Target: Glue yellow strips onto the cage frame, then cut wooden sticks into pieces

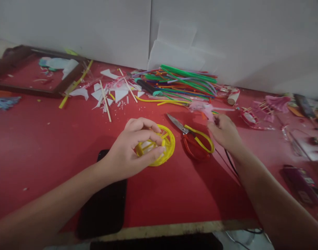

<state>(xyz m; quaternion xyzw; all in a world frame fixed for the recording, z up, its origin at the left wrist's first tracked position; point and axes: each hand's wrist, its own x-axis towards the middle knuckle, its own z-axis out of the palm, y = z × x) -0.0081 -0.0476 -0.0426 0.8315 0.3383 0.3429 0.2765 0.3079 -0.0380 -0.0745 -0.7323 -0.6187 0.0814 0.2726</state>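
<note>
The left hand [129, 149] is hovering at mid-frame with its fingers [149, 136] curled and narrowed; thumb and forefinger are seeming to pinch a small yellow tip [163, 143], though whether it is joined to the piece beneath is not showing; the right hand [225, 132], right of centre, is reaching to a blurred pink object [207, 110], and whether its fingers are gripping anything I cannot tell.

Under the left hand, in the middle of the frame, the yellow ring [171, 145] is lying on the red surface [159, 198]; its rim and some crossbars are already standing in place, so it is looking largely formed; what is remaining to be added cannot be judged, as the hand is covering part of it.

Just right of centre, the scissors [177, 122] are lying with a bent yellow strip [207, 140] at their red handles; a black phone [104, 205] is resting at lower left; farther out, coloured stems [185, 81] are heaping at upper centre, white scraps [121, 94] are littering their left, and a brown frame [23, 89] is sitting at upper left; a purple item [299, 184] is lying at lower right, its markings blurring; no brand or writing is reading clearly anywhere.
</note>
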